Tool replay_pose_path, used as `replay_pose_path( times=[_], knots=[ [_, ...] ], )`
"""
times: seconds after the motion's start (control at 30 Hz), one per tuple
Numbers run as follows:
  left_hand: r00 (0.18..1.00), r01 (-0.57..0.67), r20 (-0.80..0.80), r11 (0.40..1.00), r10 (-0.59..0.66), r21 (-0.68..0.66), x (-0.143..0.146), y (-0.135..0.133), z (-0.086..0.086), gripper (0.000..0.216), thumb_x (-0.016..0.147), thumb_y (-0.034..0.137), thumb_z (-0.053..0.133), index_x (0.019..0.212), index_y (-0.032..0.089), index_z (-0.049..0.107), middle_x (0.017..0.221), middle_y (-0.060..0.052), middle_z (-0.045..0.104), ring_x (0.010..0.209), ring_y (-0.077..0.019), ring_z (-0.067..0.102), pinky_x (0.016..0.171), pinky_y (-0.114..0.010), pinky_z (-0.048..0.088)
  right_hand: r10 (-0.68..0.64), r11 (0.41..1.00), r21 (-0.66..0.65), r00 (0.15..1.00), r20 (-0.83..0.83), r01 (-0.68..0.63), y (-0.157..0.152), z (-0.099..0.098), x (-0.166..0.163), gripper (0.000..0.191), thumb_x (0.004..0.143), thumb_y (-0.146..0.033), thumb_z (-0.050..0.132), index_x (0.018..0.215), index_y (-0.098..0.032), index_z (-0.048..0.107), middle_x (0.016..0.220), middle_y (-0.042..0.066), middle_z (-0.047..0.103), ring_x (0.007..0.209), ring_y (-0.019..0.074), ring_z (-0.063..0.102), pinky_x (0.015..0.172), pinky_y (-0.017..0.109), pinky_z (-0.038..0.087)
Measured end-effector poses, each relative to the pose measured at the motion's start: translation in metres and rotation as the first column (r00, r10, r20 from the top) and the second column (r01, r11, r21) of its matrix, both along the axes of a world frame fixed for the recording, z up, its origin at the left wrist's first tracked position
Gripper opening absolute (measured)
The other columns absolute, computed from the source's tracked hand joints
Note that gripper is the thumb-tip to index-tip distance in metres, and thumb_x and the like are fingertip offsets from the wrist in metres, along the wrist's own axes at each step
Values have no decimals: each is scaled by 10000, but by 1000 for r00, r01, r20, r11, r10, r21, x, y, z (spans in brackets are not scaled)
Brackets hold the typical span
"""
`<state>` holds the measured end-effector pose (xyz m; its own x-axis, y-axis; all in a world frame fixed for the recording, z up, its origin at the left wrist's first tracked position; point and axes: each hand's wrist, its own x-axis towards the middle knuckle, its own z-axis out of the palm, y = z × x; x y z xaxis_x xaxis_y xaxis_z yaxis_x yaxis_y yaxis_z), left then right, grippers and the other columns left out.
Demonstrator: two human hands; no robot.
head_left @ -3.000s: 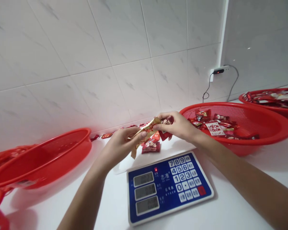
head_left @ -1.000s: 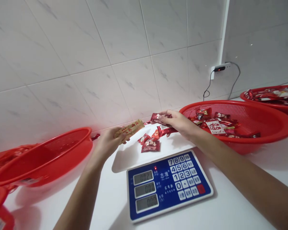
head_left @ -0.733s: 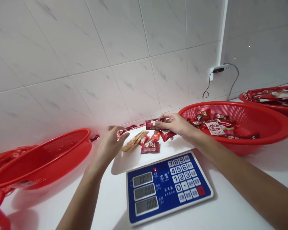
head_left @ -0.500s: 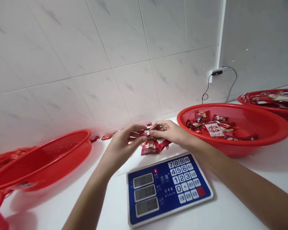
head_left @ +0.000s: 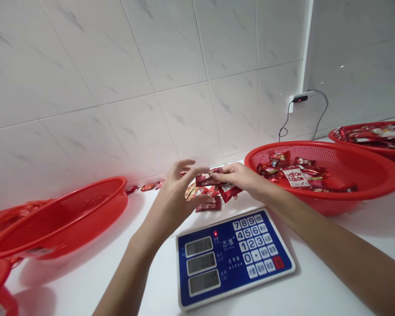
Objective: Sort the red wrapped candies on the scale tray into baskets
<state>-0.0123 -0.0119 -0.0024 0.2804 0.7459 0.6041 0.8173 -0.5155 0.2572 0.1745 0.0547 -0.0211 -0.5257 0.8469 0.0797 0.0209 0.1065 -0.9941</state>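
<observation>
My right hand grips small red candy packets between thumb and fingers, above the scale's pan. To its left, my left hand is open, its fingers spread and curved, with the fingertips close to the packets. Whether its index finger touches one is hard to tell. Beneath both hands, more red and gold wrapped candies lie in a loose pile. The blue keypad and display panel of a weighing scale faces me just below; its digits are lit but blurred.
On the right stands a red perforated basket with several wrapped candies inside, and behind it another full red basket. A red basket tilts at the left. Loose candies lie along the tiled wall. A cable hangs from a power strip.
My left hand has opened and drawn away from the packets, its fingers spreading. My right hand keeps hold of packets, now turned slightly, and the pile beneath shows more.
</observation>
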Motion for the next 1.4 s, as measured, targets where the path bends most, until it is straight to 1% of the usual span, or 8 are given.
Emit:
replay_pose_path(
  times=[0.1, 0.23, 0.43, 0.63, 0.83, 1.1, 1.23, 1.4],
  knots=[
    [988, 15, -155, 985, 11, 170, 2, -1, -1, 183, 933, 220, 555, 1036, 235, 706, 998, -72, 699, 872, -214, 651, 743, -333, 508, 20, 998, -57, 1000, 2, -20, -2, 2, -1, 216, 923, -325, 655, 955, -128, 736, 743, 62, 715, 477, 79, 589, 403, 171, 433],
    [986, 23, -167, 977, 13, 212, 3, -2, -1, 212, 966, 226, 484, 954, 204, 694, 890, -61, 735, 824, -208, 661, 719, -305, 481, -2, 1000, -26, 1000, -7, 2, -4, 4, -2, 341, 934, -436, 624, 833, -123, 714, 734, 69, 716, 456, 76, 578, 375, 168, 418],
    [987, -56, 149, 998, 57, -8, 4, -3, 4, 178, 902, 330, 549, 834, 211, 663, 770, -15, 739, 730, -197, 682, 671, -281, 465, -10, 997, 75, 1000, 25, 8, 0, 8, 8, 690, 898, -744, 436, 1116, -138, 681, 821, 115, 741, 553, 143, 633, 364, 202, 454],
    [963, 47, 267, 956, 34, -289, 1, -1, 5, 270, 867, 432, 564, 826, 187, 668, 804, -50, 739, 807, -242, 690, 721, -326, 472, -7, 956, 292, 1000, -8, 9, -4, 1, -1, 454, 790, -578, 733, 930, -146, 725, 799, 52, 696, 535, 92, 594, 391, 174, 450],
    [978, -59, 180, 964, 109, -261, 8, -1, 2, 246, 871, 391, 546, 762, 185, 624, 665, -9, 653, 657, -184, 599, 618, -287, 409, -119, 924, 365, 993, -13, 116, -7, -6, -11, 336, 856, -465, 694, 813, -132, 702, 667, 24, 651, 469, 73, 526, 375, 178, 388],
    [924, 157, 383, 906, 6, -392, -4, 3, 2, 296, 840, 461, 616, 814, 166, 607, 734, -28, 633, 716, -180, 582, 631, -281, 415, 96, 982, 164, 995, -23, -91, 1, -4, -3, 367, 925, -477, 613, 830, -126, 670, 650, 20, 639, 452, 71, 538, 398, 184, 433],
    [852, 260, 522, 840, 32, -476, -6, 2, 3, 355, 808, 507, 673, 875, 163, 614, 809, -42, 644, 748, -178, 589, 642, -276, 424, -4, 988, 155, 999, -36, 10, 1, 0, -1, 284, 869, -407, 709, 801, -139, 644, 633, -1, 626, 466, 74, 564, 375, 165, 423],
    [918, 242, 396, 797, -4, -553, -3, 3, -1, 363, 734, 480, 773, 817, 155, 634, 676, 17, 544, 595, -120, 463, 519, -233, 300, -53, 966, 250, 995, -87, 74, -4, 1, -4, 258, 801, -348, 773, 734, -145, 628, 594, -28, 581, 486, 67, 542, 411, 169, 440]
  ],
)
